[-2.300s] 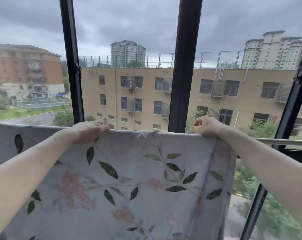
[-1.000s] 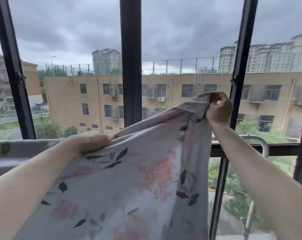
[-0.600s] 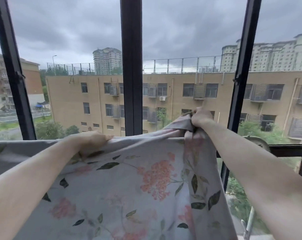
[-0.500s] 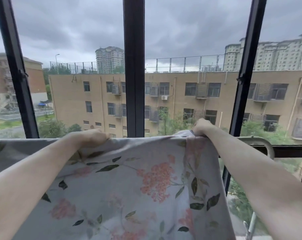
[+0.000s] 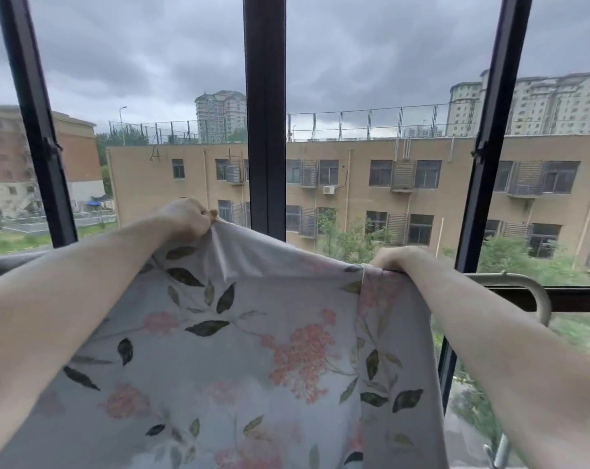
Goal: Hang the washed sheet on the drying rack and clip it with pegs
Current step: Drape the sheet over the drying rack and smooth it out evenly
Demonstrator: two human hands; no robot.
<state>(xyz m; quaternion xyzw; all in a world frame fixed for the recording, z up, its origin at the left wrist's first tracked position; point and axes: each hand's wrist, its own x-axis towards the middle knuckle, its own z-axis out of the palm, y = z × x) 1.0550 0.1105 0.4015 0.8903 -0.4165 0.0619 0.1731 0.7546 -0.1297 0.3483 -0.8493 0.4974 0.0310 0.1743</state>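
Note:
A pale sheet [image 5: 246, 350] printed with pink flowers and dark leaves hangs in front of me over the drying rack's rail. My left hand [image 5: 185, 220] pinches the sheet's top edge and holds it lifted above the rail line. At the sheet's right top corner my right hand [image 5: 396, 258] grips the cloth down at rail height. The rack's grey metal rail [image 5: 510, 277] sticks out to the right of that hand and bends downward at its end. No pegs are in view.
Dark window posts stand close behind the rack: one at centre [image 5: 264, 113], one at left [image 5: 36, 123], one at right [image 5: 489, 137]. A dark sill bar [image 5: 577, 299] runs at right. Beyond the glass are buildings and trees.
My left hand has raised its part of the sheet's edge up off the rail line. My right hand came down from a high lift and now holds the corner at the rail.

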